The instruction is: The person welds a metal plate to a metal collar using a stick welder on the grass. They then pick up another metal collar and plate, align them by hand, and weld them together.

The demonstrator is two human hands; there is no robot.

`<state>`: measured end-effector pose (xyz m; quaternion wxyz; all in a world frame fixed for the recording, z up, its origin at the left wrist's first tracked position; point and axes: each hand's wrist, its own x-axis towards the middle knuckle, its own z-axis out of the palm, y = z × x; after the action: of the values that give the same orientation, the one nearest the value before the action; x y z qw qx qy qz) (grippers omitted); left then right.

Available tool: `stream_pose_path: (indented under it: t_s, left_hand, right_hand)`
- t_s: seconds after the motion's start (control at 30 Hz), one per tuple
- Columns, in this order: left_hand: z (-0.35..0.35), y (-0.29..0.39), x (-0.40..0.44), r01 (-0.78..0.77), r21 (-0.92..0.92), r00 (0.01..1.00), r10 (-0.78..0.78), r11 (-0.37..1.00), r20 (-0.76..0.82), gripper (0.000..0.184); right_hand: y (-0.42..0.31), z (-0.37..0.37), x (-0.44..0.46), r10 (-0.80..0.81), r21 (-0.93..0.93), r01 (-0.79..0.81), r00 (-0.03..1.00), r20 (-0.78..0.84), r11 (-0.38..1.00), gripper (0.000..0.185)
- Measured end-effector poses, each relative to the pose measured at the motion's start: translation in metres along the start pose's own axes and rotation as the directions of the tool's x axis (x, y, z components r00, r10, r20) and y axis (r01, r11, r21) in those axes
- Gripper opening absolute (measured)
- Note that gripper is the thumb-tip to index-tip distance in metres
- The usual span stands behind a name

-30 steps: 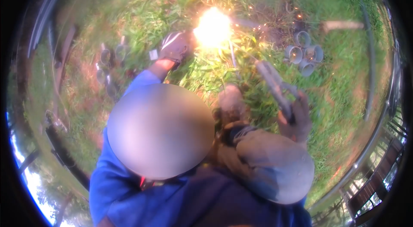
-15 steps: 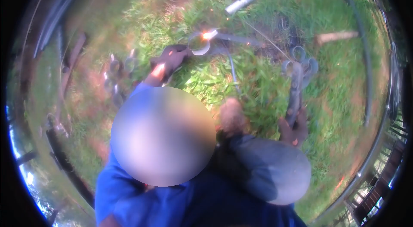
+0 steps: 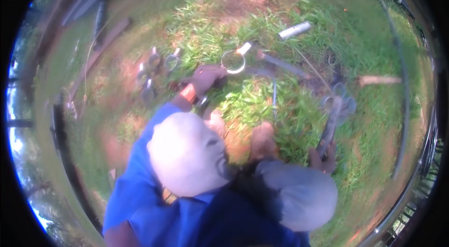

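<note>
My left hand [image 3: 206,78] is closed on the lower left edge of a round metal ring [image 3: 227,55]. A short bright tab [image 3: 244,48] sticks up from the ring's upper right side. In my right hand [image 3: 323,159], low on the right, is the grip of a welding electrode holder [image 3: 330,123]. A thin electrode [image 3: 312,68] runs from its jaw up and left, its tip well apart from the ring. Several plain metal rings [image 3: 348,104] lie beside the holder's jaw. My fingers are partly blurred.
Several tabbed rings [image 3: 172,61] lie on the grass at left. A flat metal bar [image 3: 283,63] is right of the held ring. Beyond are a short pipe [image 3: 294,31] and a wooden stick [image 3: 380,80]. My feet [image 3: 263,140] and knees [image 3: 299,195] are close below.
The bright glow and sparks at the ring's tab are gone. The view has shifted, so the scene sits lower and to the right. Both hands keep their holds.
</note>
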<state>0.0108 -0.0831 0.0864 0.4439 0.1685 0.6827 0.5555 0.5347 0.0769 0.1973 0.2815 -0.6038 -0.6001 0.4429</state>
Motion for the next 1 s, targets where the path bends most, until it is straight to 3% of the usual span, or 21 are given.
stream_pose_path:
  t_s: [0.07, 0.17, 0.27, 0.33, 0.37, 0.43, 0.53, 0.63, 0.7, 0.73, 0.77, 0.87, 0.9, 0.97, 1.0]
  left_hand:
    - [0.000, 0.014, -0.027, 0.027, -0.041, 0.996, -0.031, 0.999, -0.087, 0.021]
    - [-0.010, 0.012, -0.061, -0.001, 0.157, 0.954, 0.048, 0.988, -0.297, 0.024]
    - [-0.038, -0.006, -0.090, -0.018, 0.015, 0.899, 0.023, 1.000, -0.436, 0.028]
    - [-0.060, -0.032, -0.112, -0.016, 0.278, 0.786, 0.184, 0.961, -0.590, 0.031]
    - [-0.083, -0.058, -0.121, -0.121, 0.407, 0.775, 0.342, 0.905, -0.532, 0.027]
    - [-0.124, -0.102, -0.134, -0.221, 0.520, 0.744, 0.487, 0.825, -0.456, 0.024]
    - [-0.168, -0.135, -0.148, -0.051, 0.354, 0.833, 0.235, 0.934, -0.501, 0.020]
    - [-0.169, -0.122, -0.150, -0.024, 0.273, 0.855, 0.161, 0.962, -0.494, 0.021]
    - [-0.157, -0.091, -0.143, 0.083, -0.120, 0.845, -0.133, 0.989, -0.518, 0.024]
    - [-0.159, -0.094, -0.127, 0.077, -0.124, 0.849, -0.131, 0.989, -0.512, 0.024]
    - [-0.164, -0.095, -0.106, 0.023, 0.198, 0.867, 0.079, 0.980, -0.492, 0.025]
    - [-0.158, -0.051, -0.057, 0.015, 0.209, 0.895, 0.080, 0.978, -0.439, 0.019]
    - [-0.168, -0.043, -0.036, -0.030, 0.604, 0.910, 0.272, 0.797, -0.314, 0.017]
    - [-0.201, -0.050, 0.033, -0.030, 0.863, 0.933, 0.325, 0.505, -0.157, 0.031]
    - [-0.223, -0.063, 0.070, 0.007, 0.913, 0.921, 0.353, 0.408, -0.165, 0.033]
  right_hand:
    - [-0.010, 0.003, 0.003, 0.159, 0.077, -0.157, 0.987, -0.009, 0.985, 0.093]
    - [0.025, -0.012, 0.018, 0.135, 0.011, -0.136, 0.991, 0.014, 0.991, 0.098]
    - [-0.019, -0.012, 0.009, 0.187, -0.093, -0.178, 0.978, 0.091, 0.980, 0.100]
    - [-0.028, -0.009, 0.007, 0.250, -0.082, -0.244, 0.965, 0.081, 0.966, 0.100]
    - [-0.031, -0.009, 0.007, 0.257, -0.095, -0.250, 0.963, 0.079, 0.964, 0.099]
    - [-0.036, -0.007, 0.007, 0.277, -0.112, -0.267, 0.958, 0.080, 0.957, 0.098]
    - [-0.038, -0.001, 0.006, 0.277, -0.115, -0.266, 0.957, 0.087, 0.957, 0.096]
    - [-0.036, 0.002, 0.007, 0.261, -0.142, -0.251, 0.963, 0.060, 0.958, 0.094]
    - [-0.032, 0.004, 0.008, 0.253, -0.167, -0.245, 0.967, 0.026, 0.955, 0.093]
    - [-0.030, 0.003, 0.008, 0.234, -0.189, -0.225, 0.972, 0.025, 0.956, 0.091]
    - [-0.027, 0.001, 0.008, 0.217, -0.214, -0.207, 0.976, 0.023, 0.955, 0.090]
    - [-0.006, -0.007, 0.012, 0.150, -0.174, -0.141, 0.988, 0.039, 0.975, 0.090]
    - [-0.013, -0.004, 0.010, 0.143, -0.173, -0.136, 0.989, 0.030, 0.975, 0.090]
    - [-0.030, 0.001, 0.003, 0.245, -0.187, -0.245, 0.969, -0.022, 0.951, 0.091]
    - [-0.019, -0.004, 0.007, 0.242, -0.187, -0.244, 0.970, -0.030, 0.952, 0.091]
